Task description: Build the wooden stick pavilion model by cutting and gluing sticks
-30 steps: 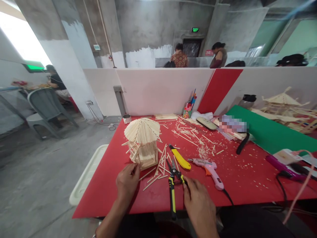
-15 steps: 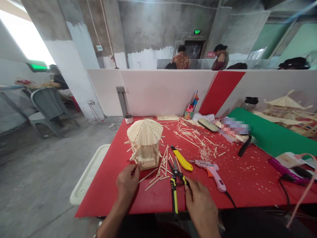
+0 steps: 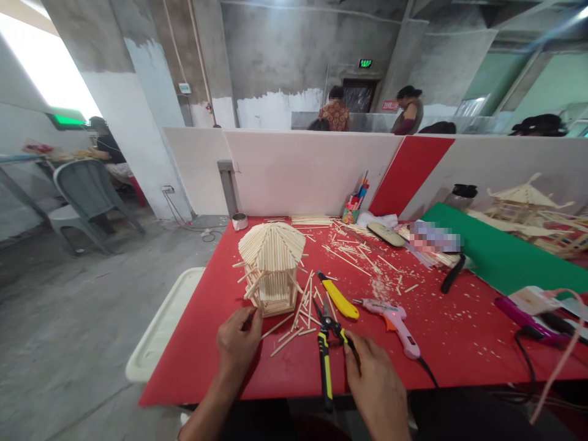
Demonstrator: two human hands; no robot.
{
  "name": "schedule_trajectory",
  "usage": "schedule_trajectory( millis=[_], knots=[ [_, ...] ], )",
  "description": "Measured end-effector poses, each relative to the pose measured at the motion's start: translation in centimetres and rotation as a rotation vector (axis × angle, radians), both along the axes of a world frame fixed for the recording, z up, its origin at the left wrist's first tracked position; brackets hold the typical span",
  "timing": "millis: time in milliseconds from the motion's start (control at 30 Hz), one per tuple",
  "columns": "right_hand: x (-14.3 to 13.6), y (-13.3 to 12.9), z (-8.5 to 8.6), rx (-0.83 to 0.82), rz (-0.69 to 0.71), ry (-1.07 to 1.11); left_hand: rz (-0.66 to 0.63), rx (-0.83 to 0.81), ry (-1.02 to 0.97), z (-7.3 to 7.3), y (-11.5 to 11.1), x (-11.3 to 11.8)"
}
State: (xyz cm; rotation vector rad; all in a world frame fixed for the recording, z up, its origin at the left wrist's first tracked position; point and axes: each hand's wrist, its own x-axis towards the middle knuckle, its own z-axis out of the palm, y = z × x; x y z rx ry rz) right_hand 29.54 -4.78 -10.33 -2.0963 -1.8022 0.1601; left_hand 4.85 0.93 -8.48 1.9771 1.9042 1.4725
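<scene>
A small pavilion model [image 3: 272, 251] built of thin wooden sticks stands upright on the red tabletop. My left hand [image 3: 239, 340] is at its front left corner, fingers curled and pinched together; what is between the fingertips is hidden. My right hand [image 3: 375, 383] has its fingers closed around the right handle of the black and yellow pruning shears [image 3: 324, 355]. The shears lie with their blades pointing away from me, handles spread. Loose sticks [image 3: 287, 341] lie between the model and the shears. Just beyond the blades is a yellow utility knife [image 3: 340, 298].
A pink glue gun [image 3: 392, 321] with a cord lies right of the shears. Sticks and shavings [image 3: 379, 285] litter the red table [image 3: 459, 343]. A pen cup [image 3: 350, 213] and a small tin [image 3: 239, 221] stand at the back, before a white partition [image 3: 312, 171]. A green board [image 3: 491, 251] is at right.
The pavilion model has shifted very slightly to the right, with my left hand staying at its corner. My right hand keeps its place on the shears.
</scene>
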Motion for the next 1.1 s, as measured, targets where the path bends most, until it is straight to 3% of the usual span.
schedule_trajectory(
  millis=[433, 767, 1100],
  knots=[
    [-0.2, 0.1, 0.5, -0.049, -0.019, -0.014, -0.129, 0.206, -0.033, 0.7, -0.6, 0.6],
    [-0.2, 0.1, 0.5, -0.042, -0.027, -0.002, -0.143, 0.324, -0.058, 0.9, -1.4, 0.9],
    [-0.1, 0.0, 0.2, 0.008, -0.017, -0.004, -0.124, 0.305, -0.033, 0.7, -1.6, 0.9]
  ],
)
